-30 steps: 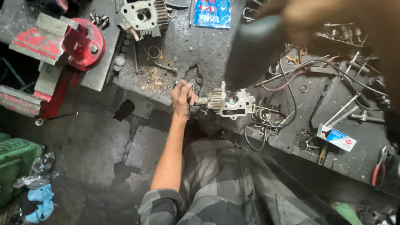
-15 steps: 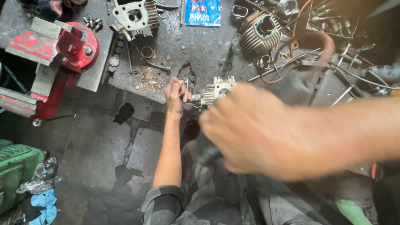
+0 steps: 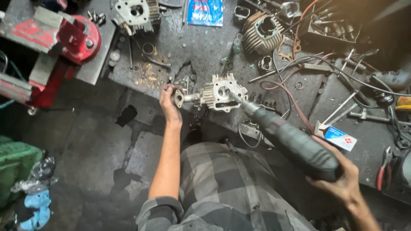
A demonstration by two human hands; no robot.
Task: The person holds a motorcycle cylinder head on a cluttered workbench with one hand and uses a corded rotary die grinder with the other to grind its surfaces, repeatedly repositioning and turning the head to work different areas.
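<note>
Right, my left hand [image 3: 169, 102] has its fingers wrapped tight on the flanged stub at the nine o'clock end of the small engine head [image 3: 222, 93], pinning it at the near edge of the workbench [image 3: 205, 47]. My right hand [image 3: 342, 182] is clamped round the dark power tool [image 3: 291, 143]. Its long axis runs from five o'clock up to eleven, tip set into the head's centre bore. Left hand is the nearer.

The person wears a grey-and-dark checked shirt with buttons down the front (the left sleeve rolled to the elbow). The left hand [image 3: 168, 104] and right hand [image 3: 342, 184] are bare.
</note>
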